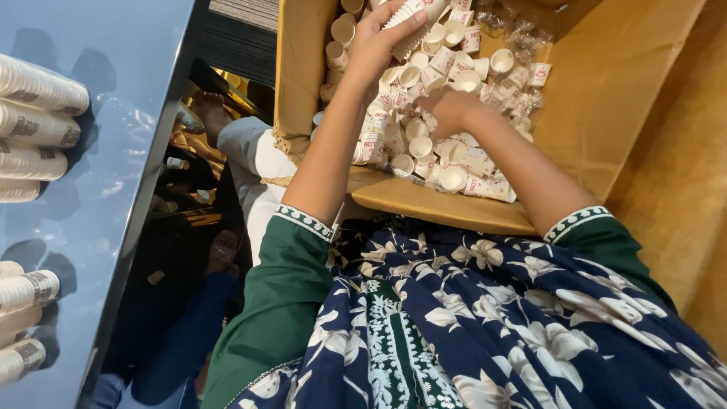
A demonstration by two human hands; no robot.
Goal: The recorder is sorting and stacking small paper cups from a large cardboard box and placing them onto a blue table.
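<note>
Cardboard box (606, 83), brown, flaps open, lying at twelve to two o'clock of the view; holds a loose heap of small white paper cups (424, 144) with red print, many tipped on their sides, some nested in short runs, with crumpled clear plastic wrap (522, 38) at the far side.

Left hand (375, 45): at twelve o'clock, closed around a short nested stack of cups (413, 19), held above the heap and tilted.

Right hand (447, 110): at one o'clock, down in the heap, knuckles up, fingers curled among the loose cups; whether it actually grips one cannot be told, since the fingertips are hidden.

Blue-grey table (113, 189): at nine o'clock, well apart from the box. Carries long nested stacks of cups lying on their sides, one group at ten o'clock (38, 129), another at eight o'clock (26, 318).

Progress, as judged: several long stacks are already gathered and laid out on the table, and one short stack is forming in the left hand. Most of the box's contents remain loose, so the larger part of the gathering appears undone.

Foreground, six o'clock: green sleeves (280, 288) with white trim and navy floral cloth (485, 318).
</note>
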